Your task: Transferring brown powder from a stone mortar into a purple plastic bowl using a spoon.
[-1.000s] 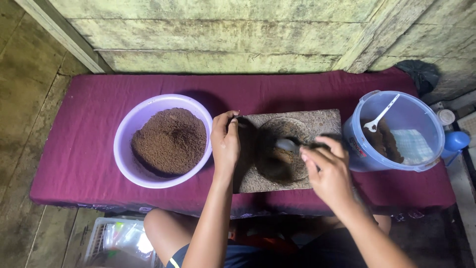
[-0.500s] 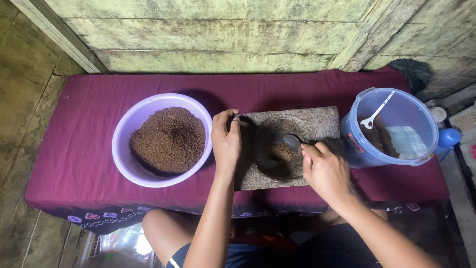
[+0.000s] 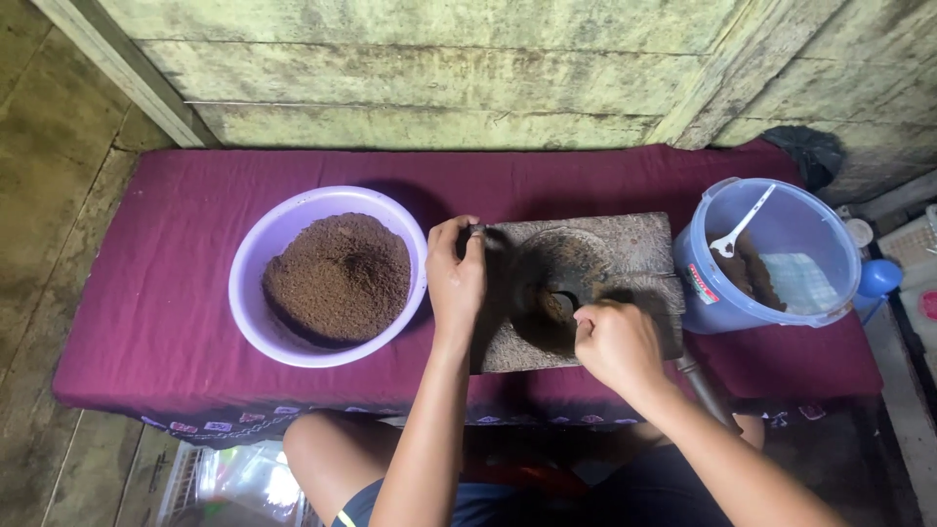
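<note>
Weathered green planks back your desk [image 3: 176, 283], draped in maroon cloth, where since a second ago your right hand [image 3: 613, 344] has slid from the rough stone slab [image 3: 625, 249]'s right side down to its near edge, fist closed over a tool you can hardly see, while your left hand [image 3: 457, 278] still grips the slab's left end. Brown powder in the round hollow [image 3: 556, 303] is shadowed and hard to read; coarse grounds heap in the smooth lilac bowl [image 3: 256, 263], and a white spoon [image 3: 737, 226] leans inside the blue plastic tub [image 3: 810, 210].
</note>
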